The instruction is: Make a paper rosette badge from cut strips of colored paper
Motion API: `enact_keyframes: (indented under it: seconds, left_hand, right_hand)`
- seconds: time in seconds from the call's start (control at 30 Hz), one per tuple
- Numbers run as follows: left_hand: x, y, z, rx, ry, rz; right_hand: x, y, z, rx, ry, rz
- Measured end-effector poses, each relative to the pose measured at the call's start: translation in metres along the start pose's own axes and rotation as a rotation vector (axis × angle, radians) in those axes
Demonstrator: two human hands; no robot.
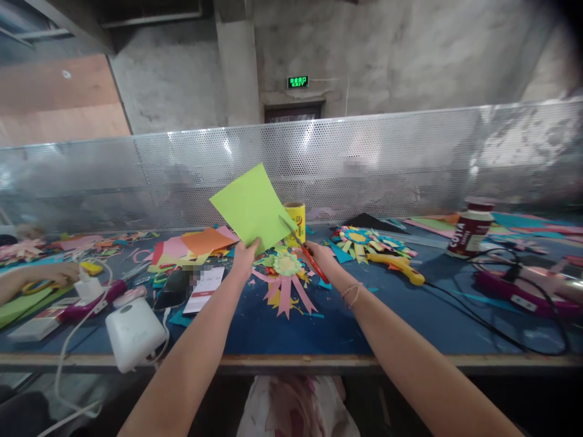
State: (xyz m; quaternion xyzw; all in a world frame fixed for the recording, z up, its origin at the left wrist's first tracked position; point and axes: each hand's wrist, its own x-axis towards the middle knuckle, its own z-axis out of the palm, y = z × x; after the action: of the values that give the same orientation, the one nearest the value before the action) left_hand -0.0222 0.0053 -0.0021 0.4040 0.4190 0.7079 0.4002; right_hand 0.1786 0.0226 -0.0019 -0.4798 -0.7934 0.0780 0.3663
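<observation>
A square sheet of bright green paper (pixel 250 206) is held up over the table, gripped near its lower edge by my left hand (pixel 246 256). My right hand (pixel 322 258) is closed on red-handled scissors (pixel 314 264), whose blades point up and left at the sheet's right corner. Whether the blades are cutting into the paper, I cannot tell. Below and between my hands lies a paper flower rosette (pixel 286 264) with pink strips fanning toward me. Partly hidden behind the sheet stands a yellow cardboard tube (pixel 297 220).
A yellow glue gun (pixel 396 267) with a black cord and a brown bottle (pixel 471 229) are on the right. At left are a phone (pixel 204 291), a white charger (pixel 134 331), coloured paper (pixel 207 243) and another person's hand (pixel 61 274). A perforated metal screen (pixel 387 164) stands behind the table.
</observation>
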Motion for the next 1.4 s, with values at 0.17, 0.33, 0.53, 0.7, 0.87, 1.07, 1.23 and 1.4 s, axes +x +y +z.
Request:
enact_keyframes:
  seconds: [0.17,0.33,0.53,0.7,0.87,1.07,1.23,1.4]
  left_hand:
    - [-0.002,0.002,0.001,-0.004,0.0,-0.019]
    - [-0.004,0.002,0.002,0.036,-0.02,-0.041]
    - [-0.005,0.002,0.003,0.029,-0.061,-0.066]
    - [-0.005,0.002,0.003,0.037,-0.061,-0.069]
    - [-0.002,-0.001,0.001,0.031,-0.082,-0.053]
    - [-0.001,-0.001,0.001,0.033,-0.066,-0.055]
    - [0.0,-0.004,0.0,0.03,-0.068,-0.049]
    - [0.002,-0.005,-0.001,0.025,-0.08,-0.053]
  right_hand:
    - [-0.002,-0.007,-0.002,0.005,-0.023,-0.004]
    - [-0.007,-0.013,-0.005,0.095,-0.047,0.042]
    - [-0.006,-0.012,-0.003,0.101,-0.003,0.039]
    - [-0.004,-0.01,0.0,0.061,0.032,0.01]
    - [-0.003,-0.01,0.0,0.022,0.034,-0.008]
    - [-0.003,-0.007,0.001,0.048,0.034,-0.041]
    - [-0.002,-0.005,0.001,0.045,0.026,-0.004]
    - [-0.003,-0.008,0.001,0.033,0.041,-0.013]
